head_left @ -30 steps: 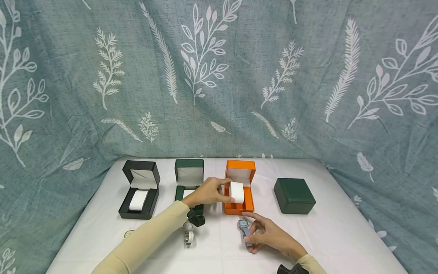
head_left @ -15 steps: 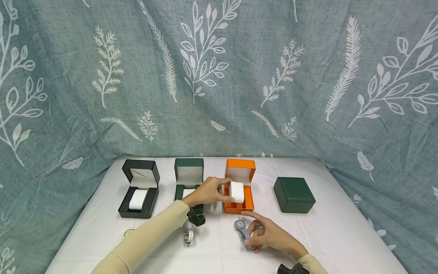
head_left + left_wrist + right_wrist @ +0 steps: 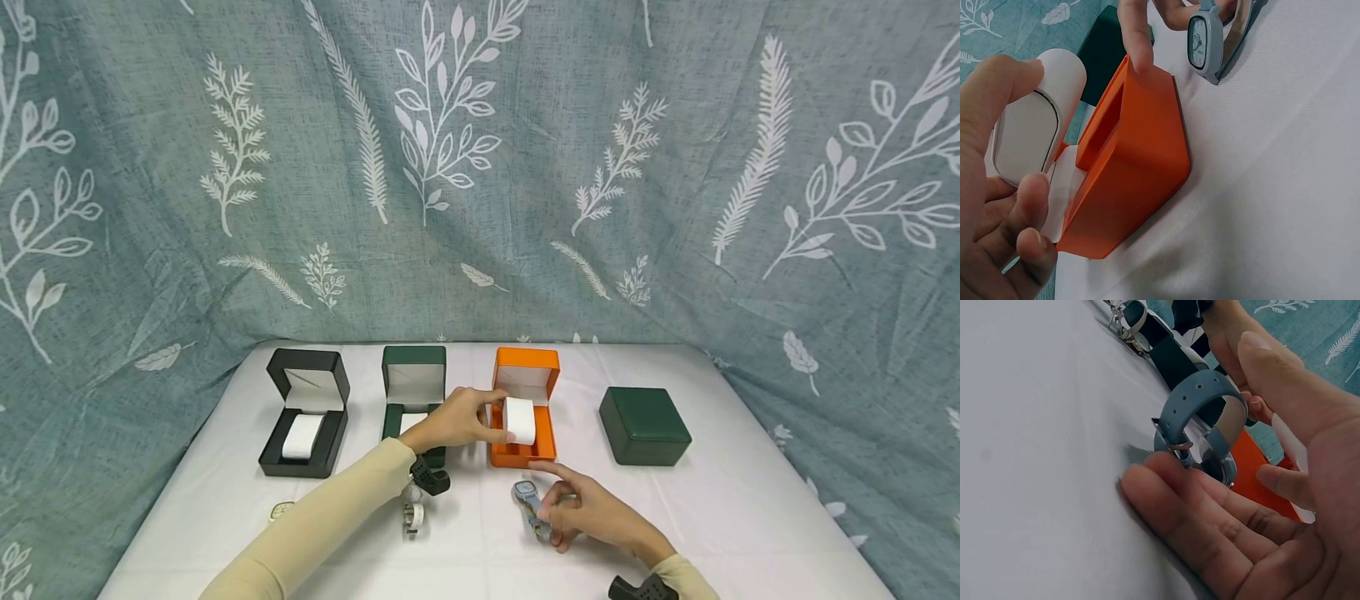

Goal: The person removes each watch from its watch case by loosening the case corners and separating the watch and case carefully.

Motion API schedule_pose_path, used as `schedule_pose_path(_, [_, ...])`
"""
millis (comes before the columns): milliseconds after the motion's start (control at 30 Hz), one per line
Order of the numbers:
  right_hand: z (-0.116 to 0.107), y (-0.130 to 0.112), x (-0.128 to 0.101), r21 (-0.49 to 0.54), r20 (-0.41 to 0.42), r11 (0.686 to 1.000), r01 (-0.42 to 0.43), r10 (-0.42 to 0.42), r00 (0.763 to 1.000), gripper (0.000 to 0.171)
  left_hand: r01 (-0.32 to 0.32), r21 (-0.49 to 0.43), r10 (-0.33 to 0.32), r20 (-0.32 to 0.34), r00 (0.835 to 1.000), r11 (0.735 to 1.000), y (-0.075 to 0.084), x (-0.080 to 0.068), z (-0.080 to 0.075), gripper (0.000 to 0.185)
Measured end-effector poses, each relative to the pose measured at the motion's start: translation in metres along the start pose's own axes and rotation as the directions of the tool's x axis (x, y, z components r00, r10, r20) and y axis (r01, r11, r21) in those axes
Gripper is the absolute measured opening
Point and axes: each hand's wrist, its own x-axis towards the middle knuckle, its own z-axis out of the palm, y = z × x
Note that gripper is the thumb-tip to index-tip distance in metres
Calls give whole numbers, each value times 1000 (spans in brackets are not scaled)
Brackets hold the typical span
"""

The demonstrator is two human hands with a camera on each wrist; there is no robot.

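My left hand (image 3: 459,417) pinches a white watch cushion (image 3: 519,421) between thumb and fingers, raised over the open orange watch box (image 3: 522,458). In the left wrist view the cushion (image 3: 1063,81) is turned end-on beside the box. My right hand (image 3: 588,512) is at a blue-grey wristwatch (image 3: 527,492) in front of that box. Its bent fingers touch the watch near the buckle, as the right wrist view shows, while the thumb (image 3: 1272,369) stands off the looped strap (image 3: 1200,390). The index finger (image 3: 1137,37) reaches to the box's front edge.
An open black box (image 3: 303,450) with a white cushion stands at left, an open green box (image 3: 415,375) beside it. A closed green box (image 3: 647,427) sits at right. Nearer lie a gold-rimmed watch (image 3: 282,509) and silver-coloured watches (image 3: 413,518), partly behind the left sleeve.
The blue-grey watch has shifted slightly left, its strap turning a little. My right thumb has lifted off the strap. The left hand and cushion have stayed in place.
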Motion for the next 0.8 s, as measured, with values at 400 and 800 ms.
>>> schedule_pose_path(400, [-21, 0, 0, -105, -106, 994, 38, -49, 993, 67, 7, -16, -8, -8, 1000, 1000, 1, -2, -2, 84])
schedule_pose_path(800, [-36, -7, 9, -134, -222, 989, 64, -93, 971, 63, -2, -25, 2, 2, 1000, 1000, -1, -3, -3, 84])
